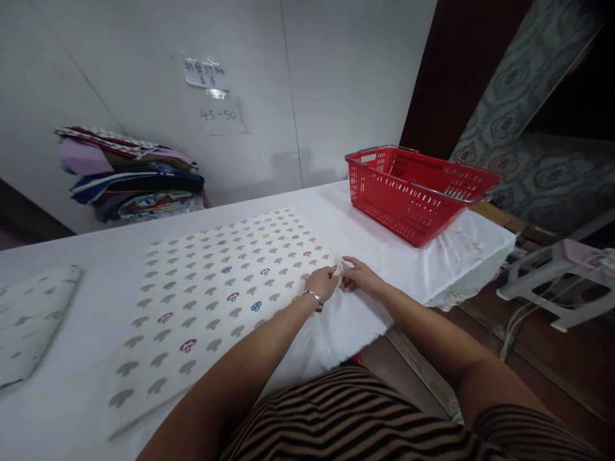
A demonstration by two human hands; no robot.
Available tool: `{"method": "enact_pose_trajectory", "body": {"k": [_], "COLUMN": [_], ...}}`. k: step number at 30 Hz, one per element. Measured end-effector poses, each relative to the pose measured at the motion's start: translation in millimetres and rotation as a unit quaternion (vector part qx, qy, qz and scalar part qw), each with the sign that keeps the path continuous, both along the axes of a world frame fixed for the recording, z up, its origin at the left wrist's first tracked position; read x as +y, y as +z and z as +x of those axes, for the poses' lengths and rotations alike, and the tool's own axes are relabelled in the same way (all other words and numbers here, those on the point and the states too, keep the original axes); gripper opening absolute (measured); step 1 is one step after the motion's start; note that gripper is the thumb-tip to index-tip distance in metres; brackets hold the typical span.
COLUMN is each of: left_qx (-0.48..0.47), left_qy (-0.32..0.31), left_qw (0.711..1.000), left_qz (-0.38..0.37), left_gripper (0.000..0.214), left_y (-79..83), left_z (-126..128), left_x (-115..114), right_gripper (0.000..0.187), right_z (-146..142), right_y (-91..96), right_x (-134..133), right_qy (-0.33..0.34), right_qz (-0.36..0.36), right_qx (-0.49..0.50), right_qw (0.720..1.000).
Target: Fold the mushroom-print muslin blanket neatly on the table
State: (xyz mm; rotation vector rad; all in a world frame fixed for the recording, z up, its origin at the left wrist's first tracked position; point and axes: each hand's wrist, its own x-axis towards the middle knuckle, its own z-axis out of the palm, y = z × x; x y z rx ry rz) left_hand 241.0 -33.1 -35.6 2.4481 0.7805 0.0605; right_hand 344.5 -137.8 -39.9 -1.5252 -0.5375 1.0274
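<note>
A white cloth (202,301) printed with grey mushroom shapes and a few red, blue and yellow ones lies flat on the table. Its near right corner is lifted and bunched, showing several thin layers. My left hand (323,283), with a silver bracelet at the wrist, pinches this corner from the left. Facing it, my right hand (360,276) grips the same corner between thumb and fingers, the index finger partly raised. The fingertips are partly hidden by the cloth layers.
A red plastic basket (398,198) stands at the table's back right. Another folded printed cloth (36,314) lies at the left. Stacked folded textiles (137,176) sit against the wall. White fabric (355,323) covers the table; a grey stool (567,275) stands right.
</note>
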Motion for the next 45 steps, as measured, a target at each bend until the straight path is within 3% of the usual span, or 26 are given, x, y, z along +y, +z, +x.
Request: {"method": "enact_pose_trajectory", "body": {"k": [7, 13, 15, 21, 29, 33, 37, 45], "left_qx": [0.008, 0.037, 0.036, 0.017, 0.007, 0.001, 0.029, 0.052], "left_qy": [-0.017, -0.091, -0.093, -0.042, -0.016, -0.023, -0.124, -0.150], "left_qw": [0.997, 0.983, 0.984, 0.998, 1.000, 0.995, 0.965, 0.951], "left_qz": [0.075, 0.153, 0.146, 0.031, 0.004, 0.100, 0.231, 0.266], "left_gripper": [0.021, 0.020, 0.020, 0.022, 0.018, 0.022, 0.025, 0.028], "left_y": [11.6, 18.7, 18.1, 13.8, 10.7, 18.2, 20.7, 19.4], "left_z": [-4, -3, -1, -1, -3, -6, -8, -6], "left_x": [-5, -12, -13, -7, -3, -7, -16, -22], "right_gripper": [0.072, 0.071, 0.071, 0.072, 0.072, 0.075, 0.077, 0.075], "right_z": [2, 1, 1, 4, 4, 4, 5, 5], "right_y": [-6.7, -0.6, 1.2, -3.9, -5.2, -5.8, -6.0, -4.7], "right_x": [-2, -2, 0, 1, 2, 1, 0, 1], "right_qy": [-0.021, -0.018, -0.016, 0.017, 0.015, 0.011, 0.009, 0.012], "right_qz": [-0.005, -0.004, -0.007, -0.021, -0.032, -0.018, 0.006, 0.008], "right_qx": [-0.025, -0.069, -0.093, -0.104, -0.085, -0.078, -0.074, -0.087], "right_qw": [0.999, 0.997, 0.996, 0.994, 0.996, 0.997, 0.997, 0.996]}}
